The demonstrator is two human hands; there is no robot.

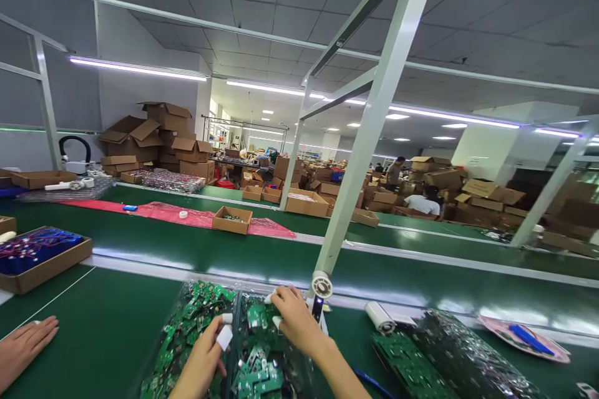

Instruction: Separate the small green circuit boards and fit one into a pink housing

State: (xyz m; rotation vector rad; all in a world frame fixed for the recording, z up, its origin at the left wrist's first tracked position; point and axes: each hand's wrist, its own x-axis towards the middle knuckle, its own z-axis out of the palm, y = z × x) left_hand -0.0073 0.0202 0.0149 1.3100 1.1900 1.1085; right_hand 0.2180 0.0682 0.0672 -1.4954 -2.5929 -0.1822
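- Head view: two batches of green circuit boards in clear plastic, the left batch (187, 318) and the right batch (257, 380), lie side by side on the near green table (107, 336).
- The left hand (206, 349), with white finger covers, is bent over the seam between the batches; whether its grip pinches anything cannot be told.
- The right hand (294, 318) curves over the far part of the right batch, fingers bent down; whether its grip is pressed on a board cannot be told.
- A white round fan (322, 285) stands just beside the right hand, limiting room there.
- A stack of green boards (412, 365) and a clear-wrapped dark bundle (472, 349) lie farther right.
- Open green surface separates the left batch from a co-worker's hand (28, 346) at the left edge.
- A pale strip (140, 268) borders the table's far edge.
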